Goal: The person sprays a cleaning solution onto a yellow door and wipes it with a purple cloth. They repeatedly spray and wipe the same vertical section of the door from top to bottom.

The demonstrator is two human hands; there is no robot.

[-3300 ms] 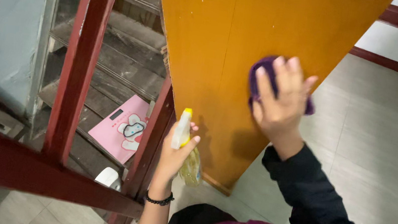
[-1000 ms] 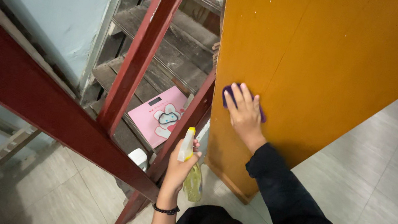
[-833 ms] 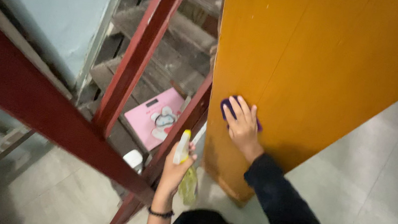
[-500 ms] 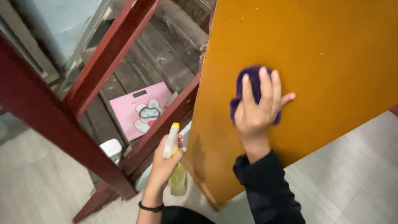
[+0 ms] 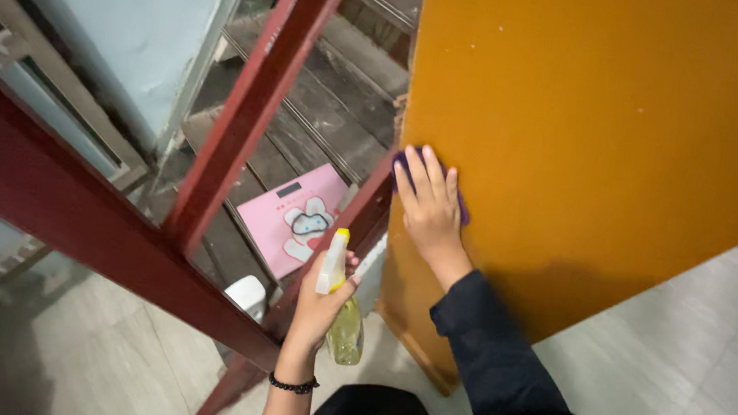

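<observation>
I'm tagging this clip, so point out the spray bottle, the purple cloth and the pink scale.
spray bottle [image 5: 344,331], head view, on its yellowish body.
purple cloth [image 5: 461,211], head view, on the edge showing beside the right hand.
pink scale [image 5: 279,215], head view, on its pink top.

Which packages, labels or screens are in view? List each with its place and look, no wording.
Pink scale: flat on a stair tread, cartoon print, small dark screen at its top.
Spray bottle: in the left hand, white-yellow head, yellowish liquid, no label visible.

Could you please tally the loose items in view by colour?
Purple: 1, the purple cleaning cloth
Yellow: 1, the yellow-topped plastic spray bottle
Pink: 1, the flat pink bathroom scale
White: 1, the white plastic container
Total: 4
</observation>
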